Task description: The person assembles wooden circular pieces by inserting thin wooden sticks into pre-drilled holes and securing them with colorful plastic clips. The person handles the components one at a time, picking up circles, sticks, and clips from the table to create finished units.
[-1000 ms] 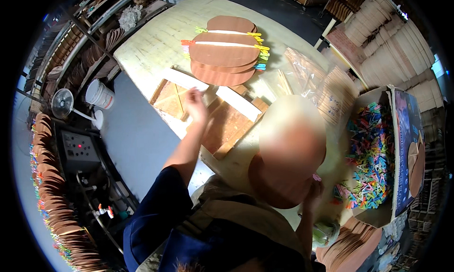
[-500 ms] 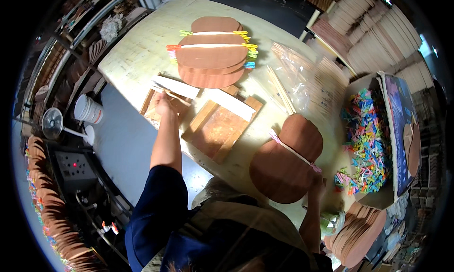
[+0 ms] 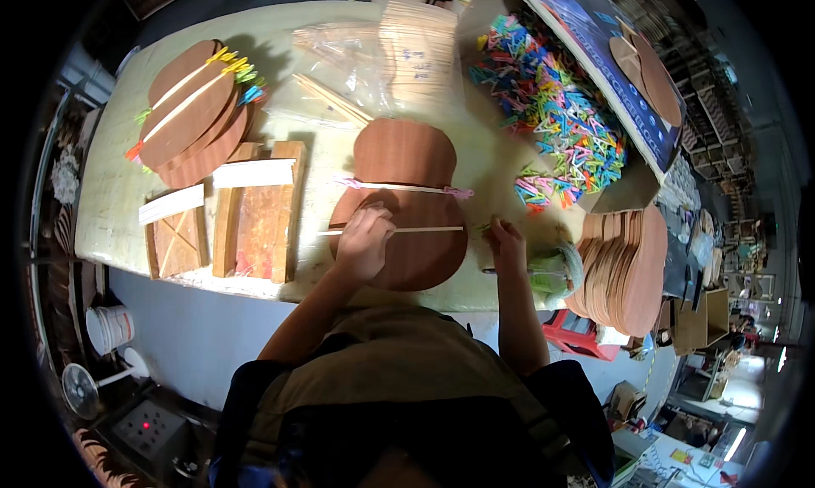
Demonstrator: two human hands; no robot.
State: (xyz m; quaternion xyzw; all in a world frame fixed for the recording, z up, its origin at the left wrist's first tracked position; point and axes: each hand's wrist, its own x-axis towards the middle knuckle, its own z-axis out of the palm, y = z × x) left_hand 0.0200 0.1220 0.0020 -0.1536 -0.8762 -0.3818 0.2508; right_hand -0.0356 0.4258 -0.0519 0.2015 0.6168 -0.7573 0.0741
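Note:
A brown guitar-shaped thin wooden board [image 3: 418, 263] lies in front of me on the table. Across its waist runs a pale strip [image 3: 403, 187], with pink mini clothespins [image 3: 458, 193] at both ends. My left hand [image 3: 365, 242] is closed on a second pale wooden strip [image 3: 429, 229], which lies crosswise over the wide lower part and sticks out past the left edge. Right of the board, my right hand [image 3: 508, 244] pinches a small green mini clothespin [image 3: 483, 227], only partly visible, near the strip's right end.
Two wooden trays [image 3: 289, 221] [image 3: 153, 250] with pale strips stand left. Clipped boards [image 3: 191, 106] lie behind them. A box of colourful clothespins [image 3: 560, 114], a green jar [image 3: 552, 276] and stacked boards [image 3: 637, 272] are at the right. Bagged sticks [image 3: 416, 55] lie at the back.
My left hand has moved from the left tray to the board, bringing a strip across it. My right hand has come up beside the board with a green clothespin. The view has turned right.

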